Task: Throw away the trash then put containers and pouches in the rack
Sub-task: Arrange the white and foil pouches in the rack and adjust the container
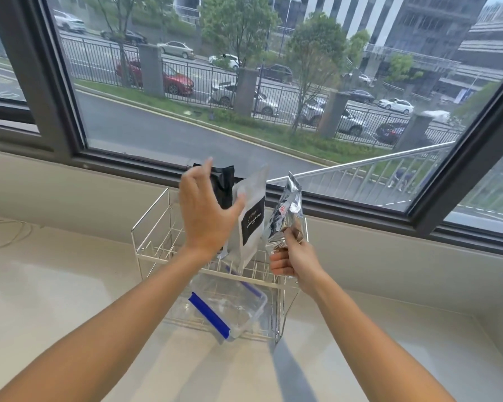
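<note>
Here, a white wire rack stands on a pale worktop below a large window, and both of the person's bare arms reach toward it from the lower edge of the view. The left hand is raised in front of the rack's upper tier with its fingers spread and released; the thumb tip touches or lies just beside the upper left edge of a white pouch bearing a black label, but no grip on it is visible. The white pouch stands upright in the upper tier, leaning slightly to the right. A black pouch stands directly behind it, partly hidden by the left hand, its top rising against the window frame. The right hand is clenched around the lower end of a silver foil pouch, holding it upright just to the right of the white pouch, above the right end of the rack; whether the foil pouch touches the rack cannot be told. On the lower tier lies a clear plastic container with blue clasps, tilted, one corner projecting past the front of the rack. A thin cable lies on the worktop at the far left. Beyond the glass are a road, parked cars, a fence and trees.
</note>
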